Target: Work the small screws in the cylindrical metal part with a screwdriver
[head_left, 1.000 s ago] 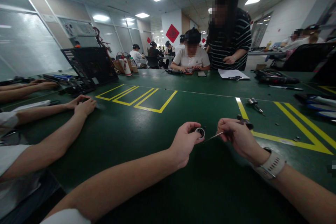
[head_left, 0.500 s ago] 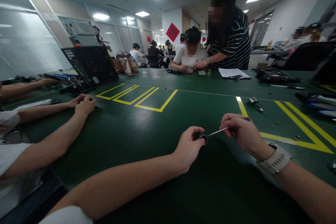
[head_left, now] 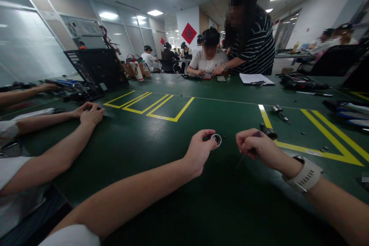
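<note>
My left hand (head_left: 200, 152) is closed on a short round metal part (head_left: 216, 140), its hollow, ringed face turned up toward me. To the right, my right hand (head_left: 253, 146) grips a thin-shafted hand tool (head_left: 240, 163) whose shaft slants down toward the table, apart from the round part. Most of the tool's handle is hidden in my fist. Just behind that hand lies a dark metal cylinder (head_left: 268, 131). Farther back is a metal piece with a narrow spindle (head_left: 280, 114). A tiny dark piece (head_left: 224, 137) rests near the round part.
Yellow tape (head_left: 319, 153) marks the green table (head_left: 144, 153), with small loose pieces (head_left: 325, 148) by it. Blue-handled tools (head_left: 351, 115) lie at the right edge. A co-worker's hands (head_left: 90, 113) rest at left. Two people are across the table, near a white paper (head_left: 256, 79).
My right hand has drawn the tool away from the round part, and its shaft now points down. My left hand has shifted slightly up and left, turning the part's open face into view.
</note>
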Available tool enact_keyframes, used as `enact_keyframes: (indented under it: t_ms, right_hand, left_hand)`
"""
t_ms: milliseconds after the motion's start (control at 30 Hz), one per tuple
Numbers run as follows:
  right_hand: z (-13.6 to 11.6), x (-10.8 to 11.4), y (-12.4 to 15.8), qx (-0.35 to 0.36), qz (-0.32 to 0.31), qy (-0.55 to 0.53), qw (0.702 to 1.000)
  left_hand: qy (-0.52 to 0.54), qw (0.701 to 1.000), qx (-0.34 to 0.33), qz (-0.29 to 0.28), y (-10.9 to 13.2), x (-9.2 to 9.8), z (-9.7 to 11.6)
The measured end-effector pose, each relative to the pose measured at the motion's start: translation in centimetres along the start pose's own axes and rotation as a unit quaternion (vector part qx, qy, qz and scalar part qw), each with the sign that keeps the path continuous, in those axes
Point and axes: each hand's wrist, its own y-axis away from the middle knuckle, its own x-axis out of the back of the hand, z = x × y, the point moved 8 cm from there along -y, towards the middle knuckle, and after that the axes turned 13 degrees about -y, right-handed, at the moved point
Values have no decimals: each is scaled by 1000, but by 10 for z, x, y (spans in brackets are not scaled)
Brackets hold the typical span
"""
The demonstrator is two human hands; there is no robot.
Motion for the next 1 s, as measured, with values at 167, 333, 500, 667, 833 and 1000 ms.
enact_keyframes:
  t_ms: [167, 333, 500, 667, 833, 1000]
  right_hand:
    - [-3, -3, 1, -1, -2, 16, 1000]
    - [1, -7, 2, -9, -14, 4, 1000]
    - [-1, -11, 2, -2, -24, 8, 1000]
    - [-2, -15, 3, -15, -24, 30, 999]
    - [-3, -19, 3, -14, -46, 44, 998]
    - [-3, -14, 3, -13, -39, 32, 999]
  left_hand:
    - [6, 1000, 14, 3, 3, -2, 3]
    - [11, 1000, 14, 10, 3, -3, 5]
    - [16, 1000, 16, 7, 4, -3, 7]
    - [19, 1000, 20, 6, 5, -4, 8]
    - [27, 999, 17, 6, 5, -3, 8]
    - [17, 1000, 23, -2, 7, -3, 8]
